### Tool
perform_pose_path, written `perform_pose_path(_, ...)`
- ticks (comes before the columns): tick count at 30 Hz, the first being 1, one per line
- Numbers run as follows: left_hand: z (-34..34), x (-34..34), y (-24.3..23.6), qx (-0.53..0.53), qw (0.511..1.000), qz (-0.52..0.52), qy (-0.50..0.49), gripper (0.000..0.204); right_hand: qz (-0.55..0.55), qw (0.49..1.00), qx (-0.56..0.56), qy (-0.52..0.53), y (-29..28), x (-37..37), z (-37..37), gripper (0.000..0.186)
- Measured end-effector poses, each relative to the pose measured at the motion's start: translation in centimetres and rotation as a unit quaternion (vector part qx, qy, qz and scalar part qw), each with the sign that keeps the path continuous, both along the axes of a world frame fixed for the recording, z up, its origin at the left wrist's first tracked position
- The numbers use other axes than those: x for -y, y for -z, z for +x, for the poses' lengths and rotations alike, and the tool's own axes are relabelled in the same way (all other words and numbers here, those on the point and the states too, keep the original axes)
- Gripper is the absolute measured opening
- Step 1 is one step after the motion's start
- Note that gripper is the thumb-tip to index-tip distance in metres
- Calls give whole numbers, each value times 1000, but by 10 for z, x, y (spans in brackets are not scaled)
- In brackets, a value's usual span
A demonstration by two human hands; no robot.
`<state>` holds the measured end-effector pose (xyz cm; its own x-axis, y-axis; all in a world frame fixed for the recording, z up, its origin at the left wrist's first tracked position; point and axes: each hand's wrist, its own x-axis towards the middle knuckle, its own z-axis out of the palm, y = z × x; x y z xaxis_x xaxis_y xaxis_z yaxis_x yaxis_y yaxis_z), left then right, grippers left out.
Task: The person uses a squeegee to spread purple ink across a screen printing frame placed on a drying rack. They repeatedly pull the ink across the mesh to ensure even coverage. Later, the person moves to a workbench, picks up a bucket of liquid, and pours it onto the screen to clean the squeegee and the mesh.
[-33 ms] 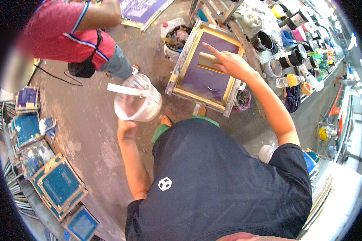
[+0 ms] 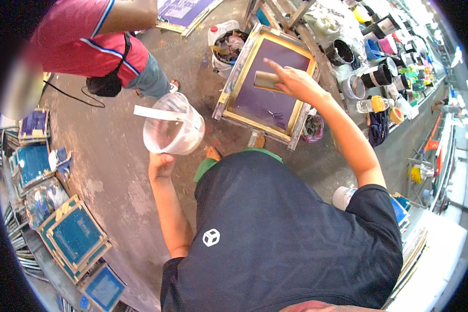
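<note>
My left hand [image 2: 161, 166] is closed on the lower side of a clear plastic tub [image 2: 179, 134], which is tilted. A flat white strip [image 2: 155, 113] lies across the tub's mouth. My right hand [image 2: 299, 85] is over a wood-framed printing screen [image 2: 262, 106] with purple mesh. It grips a flat, rectangular, metal-coloured scraper-like piece [image 2: 267, 79], with the index finger stretched out past it. How the other fingers hold that piece is partly hidden. The screen rests on a stand below my hand.
A person in a red shirt [image 2: 114, 60] stands at the far left. Behind the screen is a waste bucket [image 2: 224, 65]. Ink tubs [image 2: 377, 76] and a bottle [image 2: 366, 106] crowd the right-hand table. Blue screens [image 2: 75, 234] lean at left; a white bucket [image 2: 343, 197] stands near my right elbow.
My left hand and the tub have shifted slightly left. The right hand has moved a little, its grip looking the same. The person in red has shifted slightly.
</note>
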<state>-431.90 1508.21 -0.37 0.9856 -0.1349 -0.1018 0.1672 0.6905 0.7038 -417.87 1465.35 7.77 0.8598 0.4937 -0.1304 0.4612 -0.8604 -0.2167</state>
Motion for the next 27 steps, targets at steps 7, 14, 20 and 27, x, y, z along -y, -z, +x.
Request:
perform_pose_path(7, 5, 10, -7, -35, 995, 52, -80, 98, 62, 992, 41, -107, 128, 0, 10, 37)
perform_pose_path(14, 1, 7, -19, -67, 989, 109, -72, 102, 39, 993, 44, -98, 190, -29, 23, 41)
perform_pose_path(20, -10, 10, 12, -41, 970, 234, -47, 103, 114, 983, 47, -134, 221, -39, 26, 38)
perform_pose_path(27, -3, 41, 84, -20, 957, 291, -9, 98, 67, 976, -12, -205, 206, -43, 30, 41)
